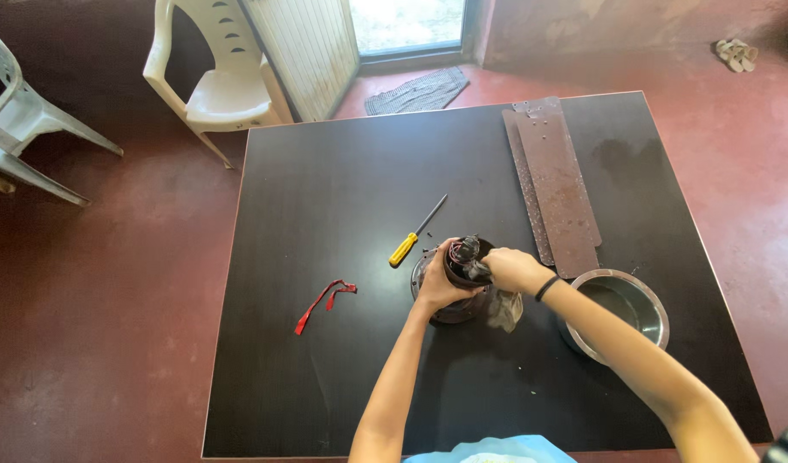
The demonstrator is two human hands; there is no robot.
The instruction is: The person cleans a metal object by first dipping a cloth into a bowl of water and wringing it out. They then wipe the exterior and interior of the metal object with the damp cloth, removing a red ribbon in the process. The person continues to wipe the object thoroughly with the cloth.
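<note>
A round dark fan motor housing (452, 302) with wires showing at its top stands near the middle of the black table (325, 171). My left hand (438, 281) grips its left side. My right hand (512, 267) presses a grey rag (504, 307) against the top right of the motor; the rag hangs down beside it. A yellow-handled screwdriver (415, 233) lies just left of the motor, pointing toward the far side.
Brown fan blades (555, 184) lie stacked at the table's far right. A steel bowl (627, 310) sits right of my forearm. A red strip (323, 302) lies to the left. White plastic chairs (218, 81) stand beyond the table, a door mat (418, 91) by the doorway.
</note>
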